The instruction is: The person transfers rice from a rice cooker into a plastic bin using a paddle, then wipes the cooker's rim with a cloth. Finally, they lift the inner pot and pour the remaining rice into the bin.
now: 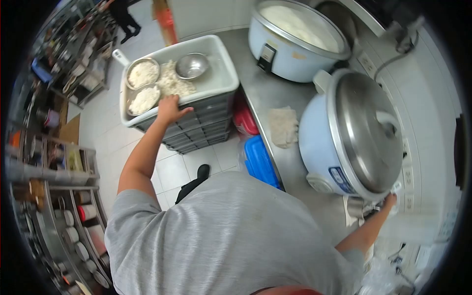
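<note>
My left hand (170,109) rests at the near rim of a white plastic tub (223,64), thumb stretched out, fingertips by a metal bowl of rice (144,100). Behind that bowl is a second rice-filled vessel (143,73) with a white handle. Loose rice (174,81) and an empty metal bowl (192,66) lie in the tub too. My right hand (390,200) is closed at the lower right side of a lidded pale-blue rice cooker (324,132), beside a small white object (396,187). What its fingers grip is hidden.
An open rice cooker (295,54) full of white rice stands at the back of the steel counter (255,78). A cloth (283,128) lies between the cookers. Below are a blue container (260,160) and a red one (245,118). Shelves (73,221) line the left; another person (123,17) stands far off.
</note>
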`<move>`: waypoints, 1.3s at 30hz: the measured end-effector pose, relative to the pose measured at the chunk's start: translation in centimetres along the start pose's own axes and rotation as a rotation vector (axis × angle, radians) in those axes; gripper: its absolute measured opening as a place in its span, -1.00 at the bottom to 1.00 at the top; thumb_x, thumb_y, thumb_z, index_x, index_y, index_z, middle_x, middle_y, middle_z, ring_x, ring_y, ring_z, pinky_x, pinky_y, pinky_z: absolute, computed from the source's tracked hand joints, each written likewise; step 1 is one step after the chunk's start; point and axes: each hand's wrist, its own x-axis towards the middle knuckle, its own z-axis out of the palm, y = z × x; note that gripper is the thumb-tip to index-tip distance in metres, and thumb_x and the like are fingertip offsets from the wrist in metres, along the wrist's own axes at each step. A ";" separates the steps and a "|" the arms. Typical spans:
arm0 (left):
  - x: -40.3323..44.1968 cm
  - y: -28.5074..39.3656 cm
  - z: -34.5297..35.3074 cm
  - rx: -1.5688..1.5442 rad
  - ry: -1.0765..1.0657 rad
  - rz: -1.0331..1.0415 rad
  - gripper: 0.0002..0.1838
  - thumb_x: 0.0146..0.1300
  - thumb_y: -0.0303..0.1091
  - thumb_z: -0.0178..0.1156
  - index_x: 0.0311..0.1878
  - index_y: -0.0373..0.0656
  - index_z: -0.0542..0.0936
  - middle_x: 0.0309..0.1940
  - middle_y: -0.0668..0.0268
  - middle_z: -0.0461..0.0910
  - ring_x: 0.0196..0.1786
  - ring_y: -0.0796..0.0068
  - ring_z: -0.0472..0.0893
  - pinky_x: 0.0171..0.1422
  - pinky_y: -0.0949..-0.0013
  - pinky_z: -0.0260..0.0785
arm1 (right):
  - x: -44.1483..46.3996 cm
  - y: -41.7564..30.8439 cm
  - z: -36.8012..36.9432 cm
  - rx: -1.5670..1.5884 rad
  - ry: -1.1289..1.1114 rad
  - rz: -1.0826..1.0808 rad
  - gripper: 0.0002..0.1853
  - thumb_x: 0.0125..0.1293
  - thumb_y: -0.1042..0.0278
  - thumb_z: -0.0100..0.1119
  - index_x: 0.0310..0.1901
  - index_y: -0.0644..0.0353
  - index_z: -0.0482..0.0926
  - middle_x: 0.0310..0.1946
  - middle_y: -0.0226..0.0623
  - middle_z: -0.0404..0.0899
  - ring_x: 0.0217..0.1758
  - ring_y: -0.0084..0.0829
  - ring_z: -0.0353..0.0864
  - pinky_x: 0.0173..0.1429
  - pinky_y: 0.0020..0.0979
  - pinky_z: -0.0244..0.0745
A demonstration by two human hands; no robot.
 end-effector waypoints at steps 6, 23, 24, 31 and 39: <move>3.3 -2.8 3.5 -0.391 0.027 -0.021 -0.38 0.08 0.27 0.09 -0.29 -0.23 0.57 -0.29 0.04 0.50 -0.13 0.07 0.50 -0.02 0.15 0.33 | -2.1 -6.2 -10.2 0.160 0.049 0.002 -0.66 0.05 0.30 0.29 -0.13 0.17 0.49 -0.58 -0.40 0.47 -0.68 -0.61 0.33 -0.66 -0.53 0.19; 18.7 -6.6 8.1 0.028 -0.036 0.536 -0.83 0.10 -0.36 0.06 -0.25 -0.03 0.58 -0.26 0.25 0.53 -0.09 0.23 0.52 0.02 0.14 0.27 | -28.3 -35.3 -22.0 0.371 1.216 -0.035 -0.52 0.01 0.23 0.24 -0.26 0.61 0.43 -0.51 -0.01 0.61 -0.45 -0.12 0.64 -0.28 -0.16 0.57; 18.9 -7.1 7.2 -0.012 0.006 0.559 -0.86 0.09 -0.36 0.07 -0.28 -0.05 0.58 -0.29 0.26 0.53 -0.11 0.22 0.52 -0.01 0.15 0.30 | -30.0 -38.7 -21.5 0.567 1.150 -0.070 -0.53 0.03 0.29 0.22 -0.26 0.68 0.40 -0.50 0.05 0.60 -0.46 -0.09 0.64 -0.26 -0.15 0.58; 12.7 -14.5 -8.3 -0.330 0.147 0.522 -0.89 0.01 -0.38 0.18 -0.40 -0.17 0.50 -0.42 0.21 0.47 -0.25 0.16 0.49 -0.18 0.15 0.35 | -33.7 -51.3 -14.4 1.213 0.291 -0.013 -0.56 0.31 0.22 -0.03 0.01 0.50 0.32 -0.02 0.17 0.41 0.03 -0.02 0.44 0.25 -0.16 0.28; 4.7 -21.7 -6.3 -0.234 -0.229 0.227 -0.80 -0.05 -0.24 0.23 -0.55 -0.17 0.52 -0.51 0.16 0.49 -0.36 0.11 0.51 -0.24 0.13 0.34 | -46.3 -68.6 7.4 0.998 -0.792 -0.376 -0.75 0.24 0.45 0.05 -0.06 0.25 0.34 -0.25 -0.14 0.45 -0.27 -0.10 0.63 -0.11 -0.27 0.60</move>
